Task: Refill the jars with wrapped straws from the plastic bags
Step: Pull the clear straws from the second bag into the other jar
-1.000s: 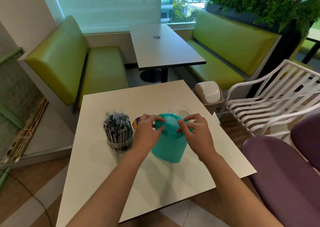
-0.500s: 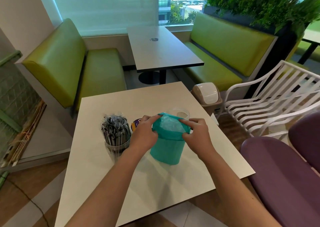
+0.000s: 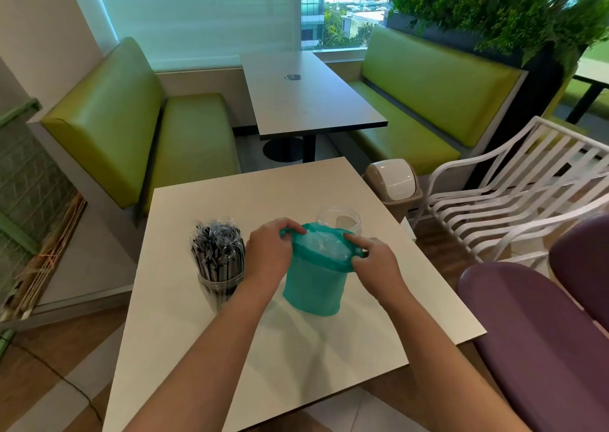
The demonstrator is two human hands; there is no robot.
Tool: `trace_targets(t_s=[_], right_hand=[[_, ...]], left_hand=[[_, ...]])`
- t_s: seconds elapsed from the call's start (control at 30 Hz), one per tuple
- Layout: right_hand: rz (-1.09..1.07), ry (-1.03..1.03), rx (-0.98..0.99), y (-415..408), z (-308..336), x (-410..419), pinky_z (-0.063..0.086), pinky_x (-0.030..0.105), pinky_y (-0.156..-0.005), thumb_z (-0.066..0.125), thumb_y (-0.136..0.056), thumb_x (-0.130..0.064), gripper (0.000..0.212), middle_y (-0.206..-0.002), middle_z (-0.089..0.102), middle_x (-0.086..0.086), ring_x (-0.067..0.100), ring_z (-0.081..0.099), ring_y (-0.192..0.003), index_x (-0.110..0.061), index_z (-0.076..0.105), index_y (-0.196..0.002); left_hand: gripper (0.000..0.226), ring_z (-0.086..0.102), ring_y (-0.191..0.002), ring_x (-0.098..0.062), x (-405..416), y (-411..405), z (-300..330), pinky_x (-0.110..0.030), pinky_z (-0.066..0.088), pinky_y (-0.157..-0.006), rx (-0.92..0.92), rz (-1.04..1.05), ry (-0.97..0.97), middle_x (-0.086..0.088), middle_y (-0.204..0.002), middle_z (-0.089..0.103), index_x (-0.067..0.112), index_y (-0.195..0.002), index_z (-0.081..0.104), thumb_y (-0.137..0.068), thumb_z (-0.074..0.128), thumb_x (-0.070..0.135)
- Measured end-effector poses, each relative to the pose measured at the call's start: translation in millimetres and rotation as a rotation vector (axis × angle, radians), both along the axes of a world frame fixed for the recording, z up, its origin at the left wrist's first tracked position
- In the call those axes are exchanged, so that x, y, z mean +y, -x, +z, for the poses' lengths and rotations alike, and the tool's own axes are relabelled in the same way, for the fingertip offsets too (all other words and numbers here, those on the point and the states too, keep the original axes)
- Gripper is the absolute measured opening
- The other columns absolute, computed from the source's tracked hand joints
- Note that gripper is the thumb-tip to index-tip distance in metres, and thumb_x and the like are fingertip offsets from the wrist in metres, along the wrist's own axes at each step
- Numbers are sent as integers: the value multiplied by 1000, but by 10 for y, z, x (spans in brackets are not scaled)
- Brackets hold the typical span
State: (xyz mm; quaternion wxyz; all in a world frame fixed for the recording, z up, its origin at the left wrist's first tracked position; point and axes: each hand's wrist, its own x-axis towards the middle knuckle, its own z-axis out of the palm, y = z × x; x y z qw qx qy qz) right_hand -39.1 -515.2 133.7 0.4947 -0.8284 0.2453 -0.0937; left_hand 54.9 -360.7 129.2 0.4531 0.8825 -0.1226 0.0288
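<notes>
Table point(image 3: 329, 342) is carrying everything: teal bag point(image 3: 313, 286) standing mid-table, full jar point(image 3: 219, 267) left, empty jar point(image 3: 339, 220) behind. I'm pinching its soft, crinkly rim with left hand point(image 3: 268, 253) and right hand point(image 3: 375, 263), spreading it; looks light, slippery.

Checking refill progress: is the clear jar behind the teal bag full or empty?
Apparently empty: the clear jar shows no straws, though the teal bag hides its lower part.

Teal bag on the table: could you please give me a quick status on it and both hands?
Left hand and right hand both pinch the teal bag rim, mouth open. Empty jar behind it. Nothing blocking.
</notes>
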Motion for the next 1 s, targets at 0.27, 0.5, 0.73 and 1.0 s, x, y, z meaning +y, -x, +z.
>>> trace_targets(t_s=[0.27,0.5,0.73,1.0], right_hand=[[68,-244,63,-68,-59,2,59,31,-79,39,-87,16,64,-128,51,6,28,58,-110,-20,53,-138],[18,-400,84,-141,-99,-50,57,23,-61,31,-85,16,57,-117,63,14,29,62,-98,-6,60,-129],[-103,-401,2,-94,-226,-72,61,36,-62,40,-96,1,35,-100,68,15,26,66,-65,-5,67,-118],[64,-345,-118,-95,-261,-134,59,30,-82,52,-92,-5,43,-119,54,4,22,63,-102,-33,60,-124]], left_hand=[[69,54,-106,-22,-25,-73,-77,-42,49,-91,105,-173,-259,3,-116,55,41,-127,61,-85,35,-7],[74,57,-106,-31,-74,-250,-175,-38,55,-86,475,-163,42,-13,-124,58,21,-122,67,-74,26,-17],[41,56,-62,-20,-76,-179,-244,-33,53,-55,627,27,183,-3,-88,62,26,-123,64,-96,42,5],[33,60,-96,-27,-31,-185,-103,-34,61,-61,972,-45,630,-14,-123,53,10,-124,56,-92,51,9]])
